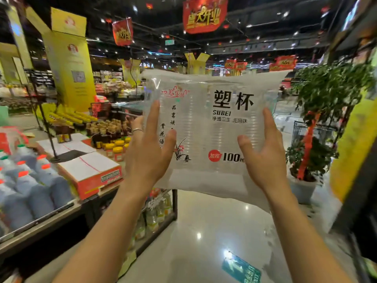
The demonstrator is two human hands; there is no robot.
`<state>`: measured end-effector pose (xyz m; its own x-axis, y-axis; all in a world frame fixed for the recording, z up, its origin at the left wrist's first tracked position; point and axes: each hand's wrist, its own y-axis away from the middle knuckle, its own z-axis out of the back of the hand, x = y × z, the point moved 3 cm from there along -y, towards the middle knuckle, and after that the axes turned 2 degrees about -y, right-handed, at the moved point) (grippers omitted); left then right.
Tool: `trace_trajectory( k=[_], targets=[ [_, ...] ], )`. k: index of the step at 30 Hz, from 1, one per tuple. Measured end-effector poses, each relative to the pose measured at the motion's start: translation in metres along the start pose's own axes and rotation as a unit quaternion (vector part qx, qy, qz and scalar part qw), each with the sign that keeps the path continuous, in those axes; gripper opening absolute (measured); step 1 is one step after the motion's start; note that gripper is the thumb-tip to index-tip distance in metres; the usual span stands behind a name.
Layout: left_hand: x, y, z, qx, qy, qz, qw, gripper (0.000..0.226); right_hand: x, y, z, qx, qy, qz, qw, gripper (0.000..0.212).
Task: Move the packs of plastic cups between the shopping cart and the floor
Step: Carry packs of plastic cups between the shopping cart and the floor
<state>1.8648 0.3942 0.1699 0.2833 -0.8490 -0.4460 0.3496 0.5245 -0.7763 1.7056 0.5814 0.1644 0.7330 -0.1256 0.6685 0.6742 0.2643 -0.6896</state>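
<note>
The left hand [148,152] and right hand [265,158] hold a pack of cups [208,127] up. Their fingers [154,113] clasp its two sides.

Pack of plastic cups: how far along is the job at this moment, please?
Done: nothing can be confirmed; the visible floor bears no pack. In hand: one pack of plastic cups is held up in the air, with the left hand and the right hand gripping its sides. Left: setting this pack down at its destination, which is out of view.
</note>
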Motion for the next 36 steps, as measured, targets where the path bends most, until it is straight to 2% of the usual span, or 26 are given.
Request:
trace_trajectory(
  k=[7, 20, 29, 36],
  targets=[
    [0.022, -0.066, -0.123, 0.035, 0.049, -0.008, 0.998, 0.066, -0.071, -0.074, -0.031, -0.039, 0.046, -0.004, 0.998, 0.071],
    [0.082, -0.240, -0.320, 0.057, 0.110, -0.012, 0.992, 0.066, -0.181, -0.259, -0.143, -0.078, 0.108, -0.006, 0.991, 0.073],
    [0.093, -0.306, -0.435, 0.072, 0.112, -0.035, 0.990, 0.070, -0.266, -0.340, -0.179, -0.091, 0.114, -0.018, 0.989, 0.072],
    [0.081, -0.352, -0.547, 0.079, 0.108, -0.041, 0.990, 0.069, -0.360, -0.416, -0.190, -0.095, 0.100, -0.024, 0.990, 0.072]
  ],
)
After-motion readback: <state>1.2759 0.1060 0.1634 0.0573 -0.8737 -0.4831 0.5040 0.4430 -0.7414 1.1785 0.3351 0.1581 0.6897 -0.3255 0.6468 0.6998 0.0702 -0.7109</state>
